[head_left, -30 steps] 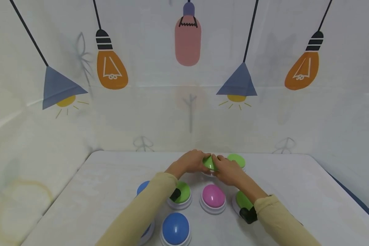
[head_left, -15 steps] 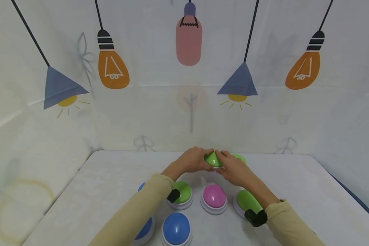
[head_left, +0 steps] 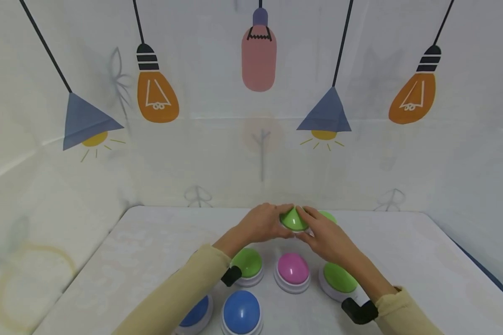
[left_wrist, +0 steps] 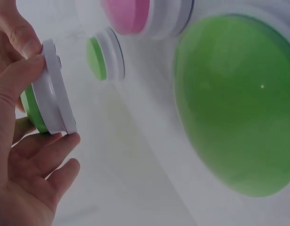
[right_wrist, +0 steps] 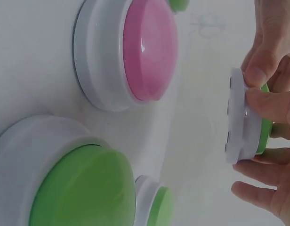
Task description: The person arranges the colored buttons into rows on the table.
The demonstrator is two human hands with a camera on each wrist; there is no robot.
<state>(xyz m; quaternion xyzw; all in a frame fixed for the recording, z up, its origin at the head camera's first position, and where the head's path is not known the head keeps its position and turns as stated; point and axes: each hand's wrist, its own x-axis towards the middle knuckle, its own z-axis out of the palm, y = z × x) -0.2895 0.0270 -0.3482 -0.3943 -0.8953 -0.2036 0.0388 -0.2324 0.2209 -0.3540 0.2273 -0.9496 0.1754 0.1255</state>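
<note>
Both hands grip a green push button with a white base near the far edge of the table. In the wrist views its white base is off the table surface, with small dark feet on its underside. My left hand pinches it from the left, thumb near the rim. From the right, my right hand holds its other side, fingertips on the green dome and thumb at the base. Another green button stands just behind the right hand, partly hidden by it.
Closer in stand a green button, a pink button and a green button. Two blue buttons sit at the front; the left sleeve partly covers one. A printed cloth hangs behind the white table.
The green button between the hands has been lifted off the table and moved slightly right. Both forearms have spread a little outward, and the left sleeve now hides the far-left blue button.
</note>
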